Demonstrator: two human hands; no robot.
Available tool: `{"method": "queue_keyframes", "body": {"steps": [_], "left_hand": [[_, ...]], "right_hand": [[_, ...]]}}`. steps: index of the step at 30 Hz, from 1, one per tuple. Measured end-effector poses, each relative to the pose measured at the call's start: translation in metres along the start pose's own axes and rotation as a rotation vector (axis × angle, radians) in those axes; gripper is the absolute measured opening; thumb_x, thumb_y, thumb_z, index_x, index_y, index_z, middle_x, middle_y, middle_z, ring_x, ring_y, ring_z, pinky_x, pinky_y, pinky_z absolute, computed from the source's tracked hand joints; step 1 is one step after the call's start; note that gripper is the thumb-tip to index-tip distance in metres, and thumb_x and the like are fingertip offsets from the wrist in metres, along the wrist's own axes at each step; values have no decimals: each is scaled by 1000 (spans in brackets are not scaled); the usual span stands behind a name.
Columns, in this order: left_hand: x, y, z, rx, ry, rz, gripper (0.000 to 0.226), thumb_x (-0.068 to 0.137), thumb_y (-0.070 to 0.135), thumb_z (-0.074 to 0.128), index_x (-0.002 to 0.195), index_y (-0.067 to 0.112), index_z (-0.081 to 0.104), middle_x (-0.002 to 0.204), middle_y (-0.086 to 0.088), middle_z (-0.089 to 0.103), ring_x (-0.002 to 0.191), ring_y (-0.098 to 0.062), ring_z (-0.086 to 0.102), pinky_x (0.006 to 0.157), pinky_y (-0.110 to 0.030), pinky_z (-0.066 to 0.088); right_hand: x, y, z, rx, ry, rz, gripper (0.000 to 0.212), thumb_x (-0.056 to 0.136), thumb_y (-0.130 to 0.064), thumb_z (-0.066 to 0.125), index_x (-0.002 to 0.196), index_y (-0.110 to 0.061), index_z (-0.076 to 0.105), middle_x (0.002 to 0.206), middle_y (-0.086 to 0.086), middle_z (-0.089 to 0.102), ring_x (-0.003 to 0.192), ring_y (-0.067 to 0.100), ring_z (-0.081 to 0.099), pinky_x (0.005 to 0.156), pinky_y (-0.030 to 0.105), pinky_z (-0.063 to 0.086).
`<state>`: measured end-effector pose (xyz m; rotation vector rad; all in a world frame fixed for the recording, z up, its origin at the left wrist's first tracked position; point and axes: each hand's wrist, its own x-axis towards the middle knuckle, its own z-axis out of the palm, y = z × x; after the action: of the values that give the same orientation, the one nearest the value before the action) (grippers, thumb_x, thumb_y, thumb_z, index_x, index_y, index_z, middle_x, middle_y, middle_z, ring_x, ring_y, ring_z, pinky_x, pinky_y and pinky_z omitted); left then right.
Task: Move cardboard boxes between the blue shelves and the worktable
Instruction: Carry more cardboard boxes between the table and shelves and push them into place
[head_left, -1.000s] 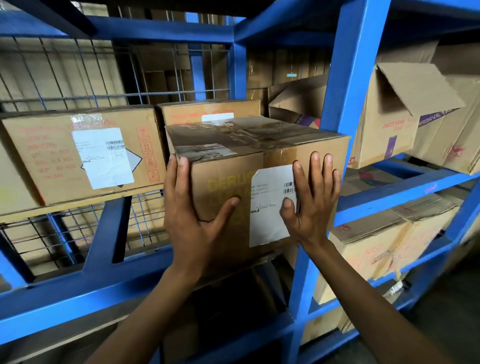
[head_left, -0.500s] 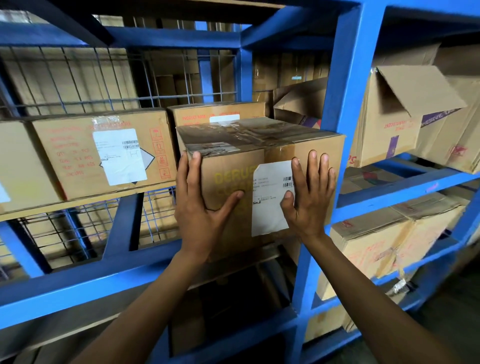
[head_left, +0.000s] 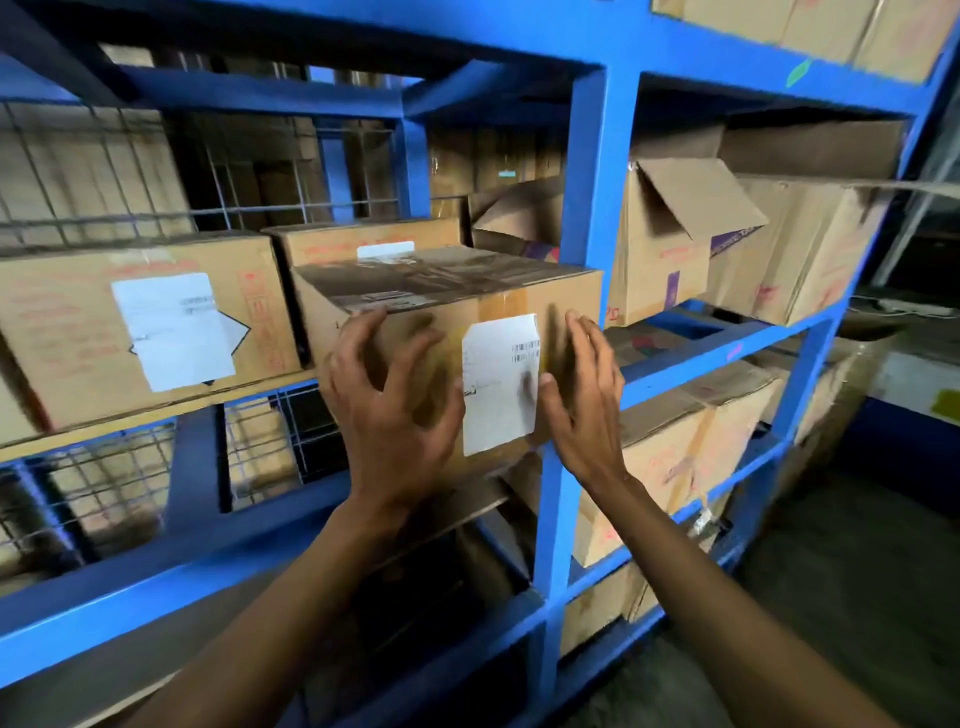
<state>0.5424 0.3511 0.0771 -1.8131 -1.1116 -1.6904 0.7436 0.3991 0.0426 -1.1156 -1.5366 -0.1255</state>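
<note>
The left hand (head_left: 395, 410) has its fingers (head_left: 363, 332) spread apart and a little bent, just in front of the big brown box (head_left: 447, 291); the fingertips reach up near the box's top front edge, but the blur hides whether they touch it; the right hand (head_left: 584, 395) has its fingers (head_left: 587, 338) straight and close together, next to the white label (head_left: 498, 384) on the box's front; I cannot tell if it touches either; neither hand holds anything.

Half a second ago both hands lay flat on the box's front, pushing it; now they look lifted off it, and the left fingers are curled more; the box sits further in on the shelf, its front near the shelf's front edge, next to the blue post (head_left: 587, 208).

On the same blue shelf (head_left: 171, 545), at its left end, sits a long box with a white sticker (head_left: 140, 322); a smaller box (head_left: 363, 241) sits behind the big one; in the next bay to the right, a box with its flap open (head_left: 670, 244) stands on the shelf; more brown boxes (head_left: 691, 436) fill the shelf below it.
</note>
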Motion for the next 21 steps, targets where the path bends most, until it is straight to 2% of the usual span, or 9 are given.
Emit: {"method": "queue_keyframes", "body": {"steps": [3, 5, 7, 9, 11, 13, 16, 21], "left_hand": [[4, 18, -3, -116, -48, 15, 39, 79, 24, 75, 115, 14, 66, 136, -8, 40, 130, -27, 40, 106, -49, 35], [4, 30, -5, -253, -85, 33, 33, 80, 17, 73, 112, 13, 65, 127, -9, 49, 123, -24, 47, 102, -48, 40], [0, 43, -5, -464, -191, 42, 31, 82, 10, 69, 112, 12, 65, 122, -8, 54, 118, -21, 52, 104, -39, 42], [-9, 54, -1, -618, -370, 26, 34, 85, 14, 67, 118, 16, 62, 122, -2, 54, 118, -12, 52, 105, -25, 38], [-23, 68, 4, -712, -514, -13, 37, 86, 22, 67, 122, 19, 60, 120, 2, 55, 115, -4, 51, 102, -18, 37], [-41, 80, 12, -786, -675, -73, 42, 84, 37, 63, 123, 20, 59, 120, 2, 57, 112, -10, 54, 100, -24, 41], [-72, 118, 10, -892, -956, -85, 58, 77, 58, 53, 123, 23, 57, 125, 1, 59, 112, -17, 58, 99, -35, 46], [-123, 209, -21, -1049, -1255, 79, 49, 83, 48, 63, 126, 26, 56, 120, -2, 57, 110, -17, 57, 92, -30, 43]], "right_hand": [[-14, -12, -25, -1, 27, 92, 59, 99, -39, 45, 155, -31, 25, 156, 0, 28, 145, 12, 27, 116, 48, 26], [-28, -24, -44, -49, 53, 146, 59, 100, -38, 46, 155, -36, 22, 156, -3, 26, 142, -1, 24, 116, 52, 26], [-44, -35, -67, -96, 70, 200, 59, 101, -38, 46, 155, -33, 23, 158, -4, 26, 132, -11, 32, 114, 56, 27], [-66, -50, -93, -171, 94, 276, 60, 100, -42, 43, 156, -31, 24, 160, -4, 24, 132, -1, 34, 117, 58, 22], [-94, -63, -126, -262, 133, 344, 61, 99, -46, 41, 156, -32, 22, 162, -7, 22, 148, 6, 18, 120, 54, 15], [-123, -76, -156, -347, 172, 420, 63, 99, -49, 42, 156, -34, 21, 163, -7, 20, 152, 9, 11, 120, 50, 14], [-177, -107, -202, -466, 284, 552, 65, 97, -53, 44, 156, -35, 21, 162, -1, 21, 151, 13, 15, 117, 46, 16], [-263, -176, -272, -656, 477, 778, 66, 100, -50, 46, 157, -33, 18, 161, 4, 20, 150, 21, 18, 118, 49, 17]]}}
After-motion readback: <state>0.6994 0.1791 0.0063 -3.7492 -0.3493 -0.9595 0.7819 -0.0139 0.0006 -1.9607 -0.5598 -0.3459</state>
